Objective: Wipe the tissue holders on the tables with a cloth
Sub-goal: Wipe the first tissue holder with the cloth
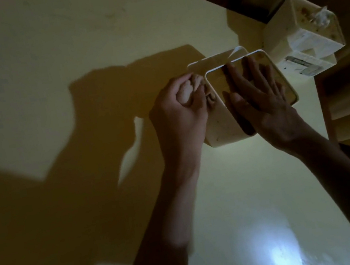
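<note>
Step in hand: wiping is going on; the person is working one side wall of a tissue holder (220,123) on the pale table (67,57).
Left hand (181,117): fingers are curling round a bunched cloth (186,94) and pressing it against the holder's left wall, just past the knuckles.
Right hand (265,105): fingers are lying straight and spread, flat on the holder's top face, steadying it; nothing is gripped.
Holder: sitting between the two hands, touching both; it looks tilted rather than square to the table, though the dim light makes this uncertain.
Second holder (304,31): standing beyond the right fingertips, near the table's far edge, tissue poking out of it; no hand is touching it.
Next move, my reading: turning the box under the flat palm to bring an unwiped face to the cloth, while keeping downward pressure so it is not sliding.
</note>
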{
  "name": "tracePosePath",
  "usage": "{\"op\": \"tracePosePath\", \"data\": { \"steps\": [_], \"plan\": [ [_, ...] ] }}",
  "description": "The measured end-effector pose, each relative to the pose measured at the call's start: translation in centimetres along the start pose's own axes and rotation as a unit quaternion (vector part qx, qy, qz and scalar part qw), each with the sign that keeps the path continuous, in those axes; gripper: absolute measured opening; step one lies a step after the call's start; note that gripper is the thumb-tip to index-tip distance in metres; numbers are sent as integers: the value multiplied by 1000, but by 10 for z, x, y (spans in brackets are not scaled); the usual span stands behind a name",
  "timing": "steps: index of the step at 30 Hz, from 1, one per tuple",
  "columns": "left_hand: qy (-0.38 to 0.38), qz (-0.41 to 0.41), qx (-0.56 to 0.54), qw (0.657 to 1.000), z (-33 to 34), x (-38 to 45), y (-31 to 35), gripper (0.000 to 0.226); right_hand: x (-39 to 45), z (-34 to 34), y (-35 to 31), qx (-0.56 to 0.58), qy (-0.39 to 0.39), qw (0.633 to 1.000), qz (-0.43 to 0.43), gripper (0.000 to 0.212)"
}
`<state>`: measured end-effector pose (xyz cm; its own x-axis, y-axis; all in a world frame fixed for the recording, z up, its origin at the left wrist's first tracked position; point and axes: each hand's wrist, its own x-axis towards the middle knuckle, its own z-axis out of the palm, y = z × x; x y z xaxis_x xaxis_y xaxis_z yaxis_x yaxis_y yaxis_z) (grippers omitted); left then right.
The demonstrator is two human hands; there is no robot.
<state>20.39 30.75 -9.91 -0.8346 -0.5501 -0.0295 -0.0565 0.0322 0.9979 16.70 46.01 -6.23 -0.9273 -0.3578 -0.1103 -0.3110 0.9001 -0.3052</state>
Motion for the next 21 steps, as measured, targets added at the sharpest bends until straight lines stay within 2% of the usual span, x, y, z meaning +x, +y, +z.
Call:
{"op": "tracePosePath", "data": {
  "steps": [5,9,12,17,21],
  "plan": [
    [26,27,39,999,9,-61,2,21,2,-7,3,18,-56,998,8,48],
    [8,-21,35,999,13,-99,12,23,6,-5,8,22,-77,997,8,46],
    [3,-48,8,999,10,-78,13,21,6,-3,9,11,-62,998,9,47],
    [37,-57,46,997,8,10,5,13,6,-1,10,-3,-53,999,4,50],
    [27,-31,77,996,9,32,-11,12,5,2,17,-40,-50,997,-31,59]
  ]
}}
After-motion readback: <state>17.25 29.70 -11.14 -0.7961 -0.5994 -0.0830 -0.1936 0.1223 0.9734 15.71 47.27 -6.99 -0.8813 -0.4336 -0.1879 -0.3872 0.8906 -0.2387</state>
